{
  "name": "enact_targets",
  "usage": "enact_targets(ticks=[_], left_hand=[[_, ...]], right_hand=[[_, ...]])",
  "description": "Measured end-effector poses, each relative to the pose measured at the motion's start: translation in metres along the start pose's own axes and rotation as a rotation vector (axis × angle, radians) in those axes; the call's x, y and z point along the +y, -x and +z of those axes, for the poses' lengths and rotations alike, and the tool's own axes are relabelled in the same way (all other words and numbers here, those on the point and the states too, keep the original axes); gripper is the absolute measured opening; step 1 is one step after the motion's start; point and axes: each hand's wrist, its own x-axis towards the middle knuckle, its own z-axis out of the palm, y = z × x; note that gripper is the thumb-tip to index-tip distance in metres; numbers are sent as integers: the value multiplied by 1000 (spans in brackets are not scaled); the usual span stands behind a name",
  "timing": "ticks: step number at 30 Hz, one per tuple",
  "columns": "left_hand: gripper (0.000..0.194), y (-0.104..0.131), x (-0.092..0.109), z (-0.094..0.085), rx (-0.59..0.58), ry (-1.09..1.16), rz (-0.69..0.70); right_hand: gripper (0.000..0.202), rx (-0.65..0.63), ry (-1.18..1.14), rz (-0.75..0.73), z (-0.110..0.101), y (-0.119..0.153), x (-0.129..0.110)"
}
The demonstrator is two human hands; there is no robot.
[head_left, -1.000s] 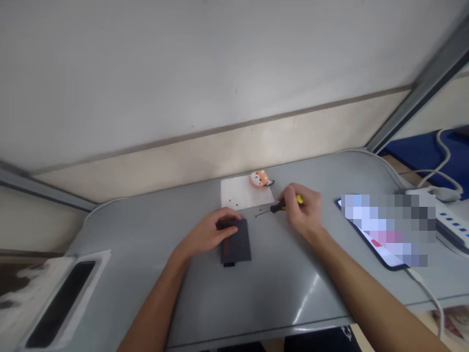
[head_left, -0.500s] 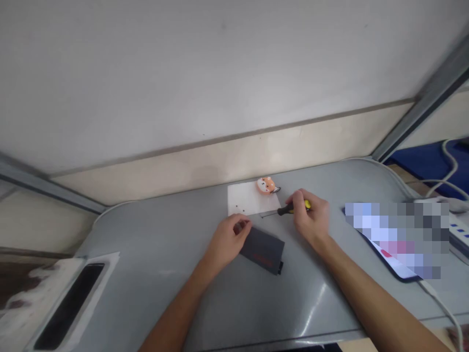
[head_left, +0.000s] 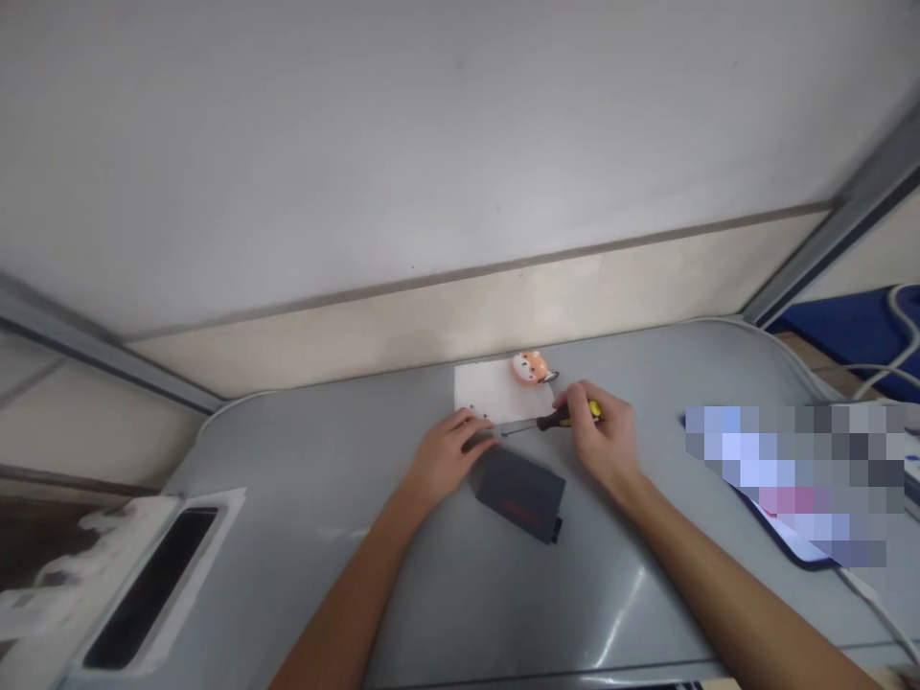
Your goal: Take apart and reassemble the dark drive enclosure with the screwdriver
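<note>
A dark rectangular box with faint red lettering [head_left: 523, 494] lies on the grey table. At its upper left corner is my left hand [head_left: 447, 458], thumb and fingers apart, holding nothing that I can see. My right hand [head_left: 606, 433] grips a black and yellow screwdriver [head_left: 552, 419], its thin shaft pointing left above the box, with a tiny dark piece at the tip. Behind the hands lies a white sheet [head_left: 480, 385] with small dark screws near my left fingertips. An orange and white animal-face case [head_left: 530, 368] sits on the sheet's right part.
On the right lies a phone [head_left: 783, 508] with a lit, partly pixelated screen and a white cable. A black phone-like slab [head_left: 154, 586] rests on white paper at the left. The pale wall [head_left: 402, 331] rises behind the table [head_left: 302, 537].
My left fingers have spread and shifted off the box corner toward the sheet. The screwdriver and my right hand have moved slightly left relative to the sheet. The view has shifted a little.
</note>
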Motion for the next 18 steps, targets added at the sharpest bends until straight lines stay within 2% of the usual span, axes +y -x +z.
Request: enact_targets(ticks=[5,10,18], left_hand=[[23,1,-4,2,11,-38,55],[27,2,-1,4,26,-102,15],[23,-2,4,0,21,-65,5]], right_hand=[[43,26,-23,6,-3,-2,0],[43,51,-64,70,-3,-2,-2],[41,29,-126,86,0,-1,-3]])
